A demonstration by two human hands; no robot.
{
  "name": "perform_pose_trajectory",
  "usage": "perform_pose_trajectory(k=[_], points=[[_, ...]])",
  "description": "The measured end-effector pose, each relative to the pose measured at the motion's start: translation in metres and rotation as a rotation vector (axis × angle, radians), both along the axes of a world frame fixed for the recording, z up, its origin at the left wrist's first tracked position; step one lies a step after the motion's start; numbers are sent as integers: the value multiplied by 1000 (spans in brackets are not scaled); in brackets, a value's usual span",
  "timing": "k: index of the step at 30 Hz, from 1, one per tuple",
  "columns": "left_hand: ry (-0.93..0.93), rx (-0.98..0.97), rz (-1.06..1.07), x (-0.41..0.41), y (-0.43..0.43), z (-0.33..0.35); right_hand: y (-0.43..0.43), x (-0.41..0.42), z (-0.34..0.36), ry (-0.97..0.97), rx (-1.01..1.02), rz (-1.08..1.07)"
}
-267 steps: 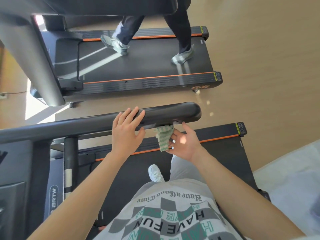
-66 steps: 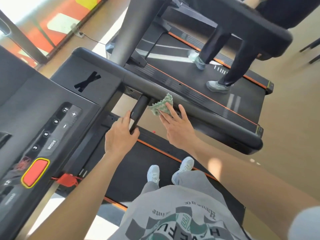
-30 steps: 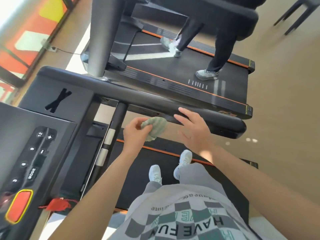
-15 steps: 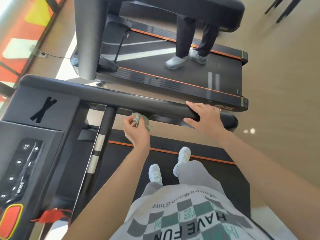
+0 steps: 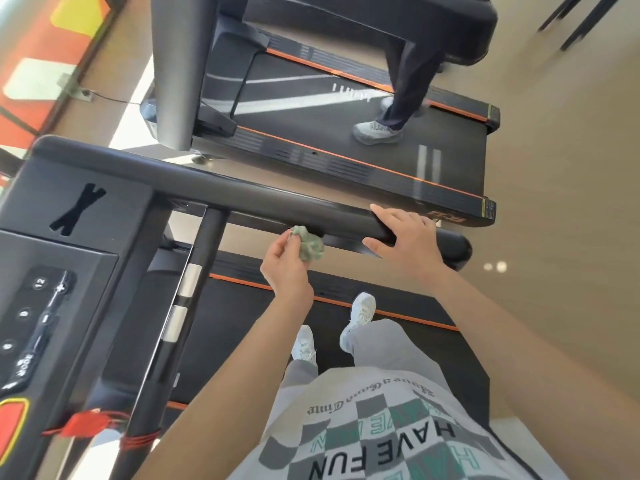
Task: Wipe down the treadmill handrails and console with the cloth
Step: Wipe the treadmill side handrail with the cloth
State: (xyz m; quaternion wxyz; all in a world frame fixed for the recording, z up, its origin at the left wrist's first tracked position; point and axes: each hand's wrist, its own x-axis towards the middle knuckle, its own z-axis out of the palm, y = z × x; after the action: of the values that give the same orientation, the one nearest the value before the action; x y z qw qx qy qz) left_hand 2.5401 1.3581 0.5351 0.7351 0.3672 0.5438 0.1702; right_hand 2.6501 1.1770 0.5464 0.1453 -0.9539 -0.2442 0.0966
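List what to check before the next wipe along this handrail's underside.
1. Grip on the cloth: ok, the left hand pinches it, bunched.
2. Contact with the handrail: ok, the cloth meets its lower edge.
3. Bracing: ok, the right hand holds the handrail near its end.
4. Wiping path toward that end: not ok, the right hand sits in it.
5. Wiping of the console: cannot tell.

Left hand [image 5: 287,268] pinches the bunched cloth [image 5: 309,244] against the handrail's [image 5: 242,194] underside; right hand [image 5: 407,242] grips the handrail just beside, near its end.
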Motion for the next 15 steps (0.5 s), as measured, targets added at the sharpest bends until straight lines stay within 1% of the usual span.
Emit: perform_pose_trajectory(k=[6, 10, 12, 15], points=[[99, 156, 243, 9, 28, 2, -1, 2, 0, 13, 2, 3], [140, 169, 398, 15, 40, 0, 0, 2, 0, 12, 0, 3], [159, 151, 376, 18, 38, -1, 0, 2, 0, 10, 3, 5], [142, 119, 244, 14, 24, -9, -2, 3, -3, 13, 10, 5]])
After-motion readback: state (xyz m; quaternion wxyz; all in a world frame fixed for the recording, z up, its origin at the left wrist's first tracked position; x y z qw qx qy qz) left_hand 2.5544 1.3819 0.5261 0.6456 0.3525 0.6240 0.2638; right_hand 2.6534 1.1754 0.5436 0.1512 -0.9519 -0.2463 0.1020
